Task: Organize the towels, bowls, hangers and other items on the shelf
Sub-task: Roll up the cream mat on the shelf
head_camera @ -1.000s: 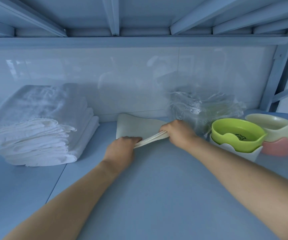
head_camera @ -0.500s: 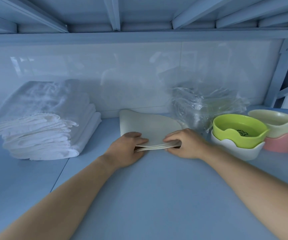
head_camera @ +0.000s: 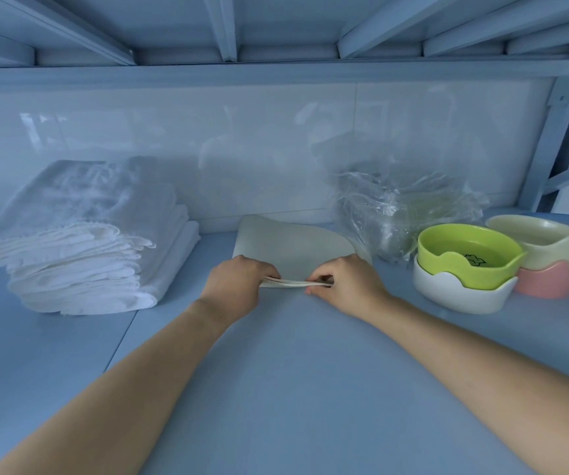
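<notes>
A thin stack of pale flat mats [head_camera: 293, 248] lies on the blue shelf [head_camera: 296, 371], near the back wall. My left hand [head_camera: 236, 286] grips the stack's near left corner. At the near right corner my right hand [head_camera: 344, 282] pinches the same front edge. A pile of folded white towels [head_camera: 80, 248] sits at the left. To the right, a green bowl [head_camera: 468, 255] nests in a white bowl [head_camera: 461, 293]. Beside them, a cream bowl [head_camera: 543, 238] sits in a pink bowl [head_camera: 550, 279].
A crumpled clear plastic bag [head_camera: 403, 207] lies behind the bowls against the white tiled wall. The upper shelf's underside [head_camera: 276, 32] hangs low overhead. A blue upright post [head_camera: 557, 138] stands at the right. Something blue [head_camera: 564, 219] shows behind the cream bowl.
The mats' front edge has come down from a tilt and now lies level on the shelf. Both hands have drawn closer together along that edge and a little toward me.
</notes>
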`<state>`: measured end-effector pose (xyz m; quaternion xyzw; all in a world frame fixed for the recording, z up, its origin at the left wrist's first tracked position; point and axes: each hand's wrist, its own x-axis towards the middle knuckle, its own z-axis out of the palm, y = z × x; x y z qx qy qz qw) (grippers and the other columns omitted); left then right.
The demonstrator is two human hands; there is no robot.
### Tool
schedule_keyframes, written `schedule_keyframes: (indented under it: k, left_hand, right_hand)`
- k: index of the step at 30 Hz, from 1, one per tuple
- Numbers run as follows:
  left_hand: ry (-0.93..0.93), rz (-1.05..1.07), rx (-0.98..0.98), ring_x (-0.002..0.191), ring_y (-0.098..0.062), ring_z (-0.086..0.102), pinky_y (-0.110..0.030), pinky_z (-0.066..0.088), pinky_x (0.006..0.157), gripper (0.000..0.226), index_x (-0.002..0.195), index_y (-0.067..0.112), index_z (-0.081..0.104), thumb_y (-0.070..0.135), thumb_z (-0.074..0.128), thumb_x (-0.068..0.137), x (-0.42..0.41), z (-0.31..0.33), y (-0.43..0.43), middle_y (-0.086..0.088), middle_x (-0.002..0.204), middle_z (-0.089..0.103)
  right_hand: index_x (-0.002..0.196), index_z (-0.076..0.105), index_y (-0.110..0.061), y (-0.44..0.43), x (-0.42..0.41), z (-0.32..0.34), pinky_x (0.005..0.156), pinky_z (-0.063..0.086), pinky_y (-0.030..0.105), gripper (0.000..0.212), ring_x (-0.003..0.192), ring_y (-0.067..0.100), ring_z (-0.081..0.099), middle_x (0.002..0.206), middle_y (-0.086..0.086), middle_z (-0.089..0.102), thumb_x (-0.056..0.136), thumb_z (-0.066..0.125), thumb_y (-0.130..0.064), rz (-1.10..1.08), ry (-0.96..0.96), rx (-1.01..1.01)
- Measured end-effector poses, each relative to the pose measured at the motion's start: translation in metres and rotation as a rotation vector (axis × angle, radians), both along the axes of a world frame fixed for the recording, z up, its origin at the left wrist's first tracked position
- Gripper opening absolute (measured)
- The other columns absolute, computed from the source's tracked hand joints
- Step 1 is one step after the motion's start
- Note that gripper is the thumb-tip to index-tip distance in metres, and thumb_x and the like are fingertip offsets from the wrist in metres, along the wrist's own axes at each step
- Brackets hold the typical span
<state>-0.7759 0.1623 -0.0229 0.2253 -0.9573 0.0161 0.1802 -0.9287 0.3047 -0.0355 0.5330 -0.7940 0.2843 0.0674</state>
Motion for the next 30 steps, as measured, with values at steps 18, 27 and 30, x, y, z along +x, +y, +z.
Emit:
schedule_keyframes:
  k: [18, 27, 30]
  left_hand:
    - [0.178, -0.129, 0.138, 0.116, -0.018, 0.053, -0.024, 0.039, 0.096, 0.034, 0.117, 0.024, 0.064, 0.036, 0.064, 0.085, 0.031, -0.015, 0.037, 0.000, 0.124, 0.058]
    - [0.291, 0.032, 0.192, 0.102, -0.008, 0.056, -0.025, 0.047, 0.080, 0.024, 0.111, 0.032, 0.063, 0.037, 0.057, 0.089, 0.078, -0.003, 0.108, 0.016, 0.114, 0.057]
    - [0.305, 0.107, 0.230, 0.095, -0.004, 0.057, -0.024, 0.046, 0.076, 0.018, 0.102, 0.035, 0.065, 0.040, 0.054, 0.089, 0.098, 0.002, 0.141, 0.018, 0.102, 0.060]
  right_hand:
    - [0.102, 0.069, -0.017, 0.039, 0.020, 0.008, 0.089, 0.046, 0.030, 0.032, 0.101, 0.015, 0.059, 0.106, -0.002, 0.067, 0.078, 0.070, -0.037, 0.128, -0.009, 0.102]
    - [0.105, 0.069, -0.021, 0.074, 0.053, 0.008, 0.089, 0.041, 0.021, 0.028, 0.106, 0.013, 0.058, 0.112, -0.005, 0.067, 0.081, 0.069, -0.035, 0.295, -0.042, 0.032]
    - [0.102, 0.069, -0.024, 0.090, 0.068, 0.006, 0.083, 0.042, 0.021, 0.025, 0.100, 0.010, 0.059, 0.106, -0.009, 0.067, 0.080, 0.069, -0.035, 0.347, -0.093, -0.010]
